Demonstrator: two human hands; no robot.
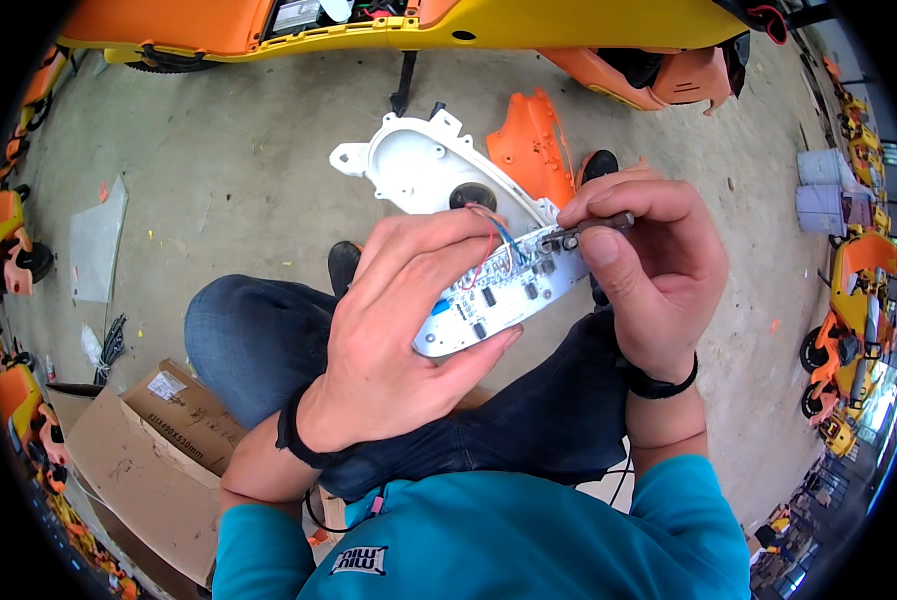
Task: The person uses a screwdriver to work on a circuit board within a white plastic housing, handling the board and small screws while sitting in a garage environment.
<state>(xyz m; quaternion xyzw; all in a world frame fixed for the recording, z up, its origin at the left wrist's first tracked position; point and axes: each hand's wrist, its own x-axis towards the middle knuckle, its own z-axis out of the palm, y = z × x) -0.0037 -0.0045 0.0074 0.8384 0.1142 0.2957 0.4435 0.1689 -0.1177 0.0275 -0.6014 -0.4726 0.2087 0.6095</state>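
While the left hand [389,325] clamps the circuit board [509,292] across its width, apparently steadying it, the far right corner lies exposed to a dark metal piece [610,222] pinched in the right hand [666,262], above the floor [254,185], near a white housing [411,165].

Left hand [394,325] curled wide, right hand [669,255] pinching

Circuit board [504,297] in left hand [394,325], housing [409,168] beyond it, fairing panel [531,148] right of housing, scooter [439,27] behind both, cardboard box [134,450] at left
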